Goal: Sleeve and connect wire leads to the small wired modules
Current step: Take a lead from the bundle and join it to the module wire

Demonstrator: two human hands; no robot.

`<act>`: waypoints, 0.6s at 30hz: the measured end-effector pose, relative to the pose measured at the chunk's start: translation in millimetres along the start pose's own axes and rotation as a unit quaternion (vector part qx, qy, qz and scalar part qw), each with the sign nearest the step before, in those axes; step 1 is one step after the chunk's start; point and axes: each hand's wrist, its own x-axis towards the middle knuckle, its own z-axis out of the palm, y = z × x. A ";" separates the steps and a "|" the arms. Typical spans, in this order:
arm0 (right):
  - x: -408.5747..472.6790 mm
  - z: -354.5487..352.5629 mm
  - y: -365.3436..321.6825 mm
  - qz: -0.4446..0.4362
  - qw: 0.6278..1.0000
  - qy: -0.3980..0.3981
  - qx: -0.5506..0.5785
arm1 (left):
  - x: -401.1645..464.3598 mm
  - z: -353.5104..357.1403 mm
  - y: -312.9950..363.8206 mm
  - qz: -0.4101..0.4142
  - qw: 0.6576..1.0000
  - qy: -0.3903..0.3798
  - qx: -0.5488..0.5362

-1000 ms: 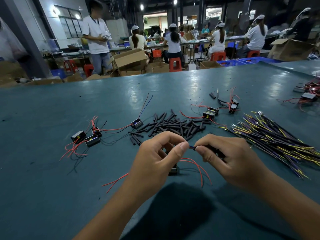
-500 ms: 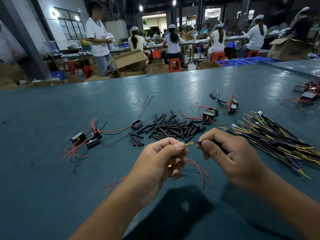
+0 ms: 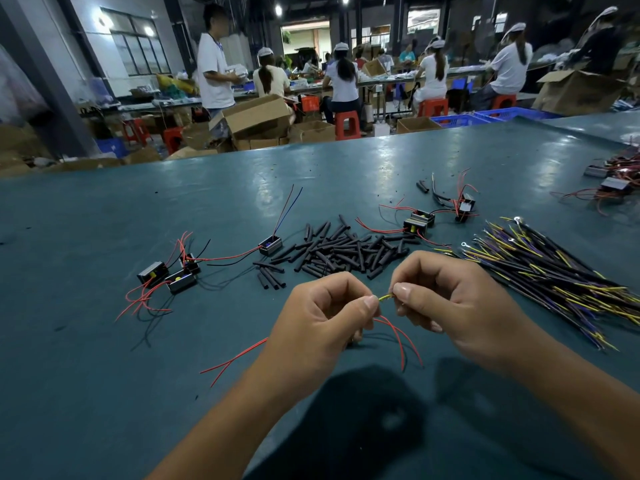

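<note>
Two hands meet low over the counter (image 3: 104, 375), pinching one short yellow lead (image 3: 385, 297) between them. Left hand (image 3: 322, 327) has its fingers (image 3: 370, 302) curled tight, thumb and forefinger nipping the lead's left end; red wires (image 3: 401, 337) trail down from under this hand to the counter, and more red wire (image 3: 235, 358) runs out to its left. A module may sit under the palm, but it is hidden. Right hand (image 3: 457, 306) is likewise curled, its thumb tip (image 3: 401, 291) and forefinger gripping the lead's right end; the rest of what it holds cannot be seen.

Just beyond the hands lies a loose heap of black sleeves (image 3: 346, 249), a few strays (image 3: 270, 277) at its left edge. Beside that edge stands one module (image 3: 270, 245) with thin red and blue wires rising from it. Farther left, three modules (image 3: 169, 273) cluster in a tangle of red and black wires. Behind the heap to the right sit more modules (image 3: 419, 221) with red leads. Right of the hands spreads a big pile of yellow, purple and black leads (image 3: 554, 271), near the right hand but not touching it. More wired parts (image 3: 613, 183) lie at the far right edge.

Past the counter, people in white sit on red stools (image 3: 346, 124) among cardboard boxes (image 3: 256, 116).
</note>
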 end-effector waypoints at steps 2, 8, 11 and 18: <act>0.7 1.7 0.4 0.025 0.999 0.002 0.040 | -0.1 0.3 -1.5 0.013 1.000 -0.006 0.019; -0.6 6.1 2.2 0.059 0.994 0.000 0.091 | 0.7 1.7 -2.9 0.000 1.000 -0.008 0.019; 0.1 6.4 -0.5 0.056 0.993 -0.002 0.107 | 1.3 2.8 -3.3 -0.035 0.999 0.004 -0.010; 0.0 8.7 -1.5 0.043 0.994 -0.013 0.103 | -2.2 12.4 -4.1 -0.033 0.992 0.023 -0.119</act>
